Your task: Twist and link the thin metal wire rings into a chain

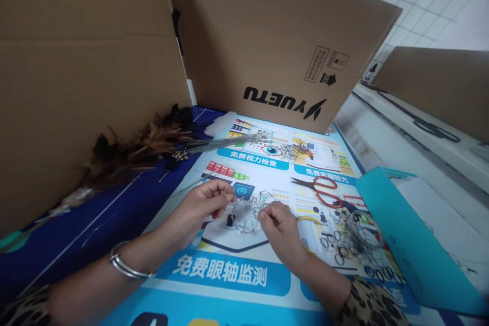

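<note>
Above the printed sheet, my left hand (212, 201) pinches a thin strand, its thumb and forefinger pressed together. To its right my right hand (278, 221) is curled, fingertips closed at the edge of the same tangle; what it grips is too small to make out. Between the two hands lies a loose tangle of thin wire with tiny beads (246, 224), in white, red and dark colours. Red-handled scissors (324, 191) rest behind my right hand, blades pointing left.
Coiled wire and small rings (357, 242) lie at the right beside a teal box (416, 244). A bundle of straight wires (229, 140) and brown feathers (137, 147) lie at the back left. Cardboard panels (248, 35) stand behind and left.
</note>
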Demonstrator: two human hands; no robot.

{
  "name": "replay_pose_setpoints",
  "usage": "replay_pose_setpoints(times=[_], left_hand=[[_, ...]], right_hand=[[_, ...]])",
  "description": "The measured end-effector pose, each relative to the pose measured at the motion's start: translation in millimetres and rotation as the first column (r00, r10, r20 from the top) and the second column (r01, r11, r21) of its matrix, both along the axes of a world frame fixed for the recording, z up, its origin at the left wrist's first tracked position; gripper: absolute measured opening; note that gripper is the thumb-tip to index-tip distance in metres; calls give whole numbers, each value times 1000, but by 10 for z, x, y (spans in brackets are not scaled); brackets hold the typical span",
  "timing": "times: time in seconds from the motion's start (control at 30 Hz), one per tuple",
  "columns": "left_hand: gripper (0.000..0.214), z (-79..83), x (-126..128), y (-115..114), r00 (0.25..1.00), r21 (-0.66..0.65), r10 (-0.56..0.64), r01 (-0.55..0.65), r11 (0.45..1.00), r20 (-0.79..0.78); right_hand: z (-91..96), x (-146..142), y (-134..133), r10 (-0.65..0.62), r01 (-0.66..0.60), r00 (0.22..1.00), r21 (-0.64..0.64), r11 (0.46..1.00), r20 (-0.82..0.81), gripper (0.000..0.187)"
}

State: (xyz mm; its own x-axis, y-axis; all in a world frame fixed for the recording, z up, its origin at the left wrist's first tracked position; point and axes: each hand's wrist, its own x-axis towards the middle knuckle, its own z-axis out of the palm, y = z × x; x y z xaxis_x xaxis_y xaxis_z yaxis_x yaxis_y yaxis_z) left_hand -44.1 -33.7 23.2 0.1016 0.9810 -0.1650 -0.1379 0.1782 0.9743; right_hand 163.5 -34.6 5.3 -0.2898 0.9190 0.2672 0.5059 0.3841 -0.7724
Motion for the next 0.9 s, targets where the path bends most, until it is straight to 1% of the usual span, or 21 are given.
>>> replay_pose_setpoints(times=[0.2, 0.47, 0.57, 0.73, 0.9], left_hand=[[11, 23, -12, -11, 1000, 6, 7, -7, 1000, -5], [10, -35, -33, 21, 999, 26, 42, -42, 999, -21], [11, -29, -27, 27, 999, 31, 50, -49, 998, -6], [13, -15, -5, 39, 997, 6, 66, -66, 998, -26], [13, -69, -12, 69, 996, -11, 85, -85, 996, -22]], right_hand=[[13, -4, -8, 5, -6, 1000, 7, 1000, 9, 22], [-16, -14, -6, 44, -46, 998, 51, 998, 39, 21], [-24, -15, 0, 61, -63, 997, 43, 997, 50, 20], [-13, -8, -1, 86, -90, 994, 52, 995, 74, 20], [-12, -11, -15, 98, -103, 991, 47, 994, 89, 18]])
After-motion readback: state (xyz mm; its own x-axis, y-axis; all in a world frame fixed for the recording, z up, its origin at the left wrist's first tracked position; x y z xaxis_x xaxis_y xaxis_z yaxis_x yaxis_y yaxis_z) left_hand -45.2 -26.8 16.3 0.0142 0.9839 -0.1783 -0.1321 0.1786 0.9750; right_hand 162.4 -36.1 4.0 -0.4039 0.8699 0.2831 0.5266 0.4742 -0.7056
